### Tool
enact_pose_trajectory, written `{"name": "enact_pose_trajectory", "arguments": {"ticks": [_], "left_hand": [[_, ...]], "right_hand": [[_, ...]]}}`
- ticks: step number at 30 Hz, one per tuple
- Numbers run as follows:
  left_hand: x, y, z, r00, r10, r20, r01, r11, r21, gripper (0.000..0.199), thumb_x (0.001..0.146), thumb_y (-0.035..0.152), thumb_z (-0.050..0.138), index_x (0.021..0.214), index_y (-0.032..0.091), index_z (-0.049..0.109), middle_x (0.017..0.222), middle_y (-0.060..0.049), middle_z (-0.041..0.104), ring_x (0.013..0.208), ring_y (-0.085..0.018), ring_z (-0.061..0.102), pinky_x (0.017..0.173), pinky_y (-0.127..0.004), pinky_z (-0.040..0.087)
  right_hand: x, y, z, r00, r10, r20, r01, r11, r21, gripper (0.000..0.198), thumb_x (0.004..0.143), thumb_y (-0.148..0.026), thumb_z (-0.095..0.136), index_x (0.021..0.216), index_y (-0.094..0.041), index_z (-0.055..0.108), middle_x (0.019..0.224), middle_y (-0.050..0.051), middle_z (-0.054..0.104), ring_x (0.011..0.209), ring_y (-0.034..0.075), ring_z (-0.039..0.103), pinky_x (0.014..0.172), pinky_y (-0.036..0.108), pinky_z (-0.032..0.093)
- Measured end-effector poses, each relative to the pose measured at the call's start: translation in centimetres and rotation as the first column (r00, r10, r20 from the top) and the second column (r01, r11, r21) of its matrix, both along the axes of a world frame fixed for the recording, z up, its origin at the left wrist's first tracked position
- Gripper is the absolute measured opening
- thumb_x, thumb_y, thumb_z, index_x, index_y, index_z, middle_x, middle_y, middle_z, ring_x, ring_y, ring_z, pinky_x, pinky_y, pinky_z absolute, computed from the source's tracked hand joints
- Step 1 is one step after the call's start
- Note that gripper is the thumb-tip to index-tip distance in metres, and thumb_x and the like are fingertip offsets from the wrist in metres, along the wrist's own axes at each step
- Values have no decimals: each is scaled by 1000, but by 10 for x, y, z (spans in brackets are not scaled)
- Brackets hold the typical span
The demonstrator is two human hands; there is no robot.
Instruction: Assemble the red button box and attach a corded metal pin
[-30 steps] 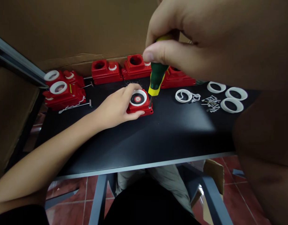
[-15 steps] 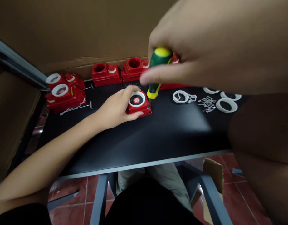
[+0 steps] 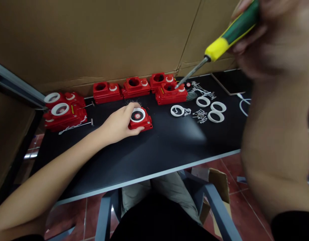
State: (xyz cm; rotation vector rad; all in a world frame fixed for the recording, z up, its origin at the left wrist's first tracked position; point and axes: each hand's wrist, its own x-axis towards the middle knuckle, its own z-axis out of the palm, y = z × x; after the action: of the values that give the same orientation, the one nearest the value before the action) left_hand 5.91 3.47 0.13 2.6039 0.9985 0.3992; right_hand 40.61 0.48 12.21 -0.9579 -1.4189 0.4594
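Note:
My left hand (image 3: 121, 123) grips a small red box (image 3: 147, 124) on the black table, thumb along its front side and fingers behind. A white ring (image 3: 138, 114) sits on top of that box, around a dark round window with a red and white mark. High on the right, my right hand (image 3: 254, 43) is closed around the green and yellow handle of a screwdriver (image 3: 228, 38). Its metal shaft points down and left, well above the table and apart from the box. Motion blurs this hand somewhat.
Several red boxes (image 3: 107, 95) line the cardboard wall; two with white rings (image 3: 60, 109) stand at the left. To the right lie white rings (image 3: 216, 116), a pile of screws (image 3: 200, 115), T-shaped metal rods (image 3: 202, 89) and a flat tablet-like device (image 3: 228, 83) near a white cable (image 3: 242, 103).
My right hand has lifted the screwdriver off the red box's right corner and moved up and right. My left hand still holds the box. The view has shifted slightly.

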Motion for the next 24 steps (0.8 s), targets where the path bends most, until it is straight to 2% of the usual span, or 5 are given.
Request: {"name": "enact_pose_trajectory", "arguments": {"ticks": [4, 9, 16, 19, 24], "left_hand": [[1, -3, -8, 998, 38, 41, -42, 993, 111, 68, 92, 52, 74, 149, 21, 54, 149, -18, 74, 137, -39, 76, 118, -52, 62], [0, -3, -14, 994, -4, 106, -13, 987, 159, 64, 93, 53, 75, 146, 23, 56, 145, -16, 76, 131, -39, 78, 114, -52, 65], [-1, -1, -13, 990, -19, 136, 2, 992, 126, 64, 92, 53, 76, 146, 25, 56, 147, -12, 75, 129, -39, 76, 113, -55, 65], [-2, 0, -14, 989, -29, 148, 11, 993, 119, 65, 91, 57, 76, 146, 30, 54, 147, -9, 74, 128, -39, 75, 111, -57, 64], [-2, 0, -14, 988, -22, 152, 7, 995, 95, 66, 91, 56, 76, 147, 30, 53, 147, -8, 73, 128, -39, 73, 111, -57, 63]], "right_hand": [[17, 34, -48, 990, -13, -143, 3, 998, -65, 79, 56, -98, 86, 70, -26, 57, 59, -3, 45, 44, 5, 25, 45, 33, 9], [31, 44, -83, 997, -68, 44, 71, 994, -83, 81, 69, -100, 77, 64, -23, 54, 56, 0, 50, 50, 7, 37, 49, 31, 25], [36, 23, -80, 812, -32, 583, 199, 954, -224, 50, 91, -51, 86, 63, -15, 67, 52, -2, 55, 47, 2, 40, 55, 25, 24], [31, 19, -75, 757, -33, 653, 245, 940, -237, 34, 94, -28, 79, 64, -16, 67, 54, -3, 54, 53, 2, 35, 58, 26, 24], [28, 19, -74, 723, -73, 687, 270, 945, -183, 33, 91, -30, 75, 62, -18, 64, 60, -2, 59, 58, 5, 39, 61, 28, 27]]}}
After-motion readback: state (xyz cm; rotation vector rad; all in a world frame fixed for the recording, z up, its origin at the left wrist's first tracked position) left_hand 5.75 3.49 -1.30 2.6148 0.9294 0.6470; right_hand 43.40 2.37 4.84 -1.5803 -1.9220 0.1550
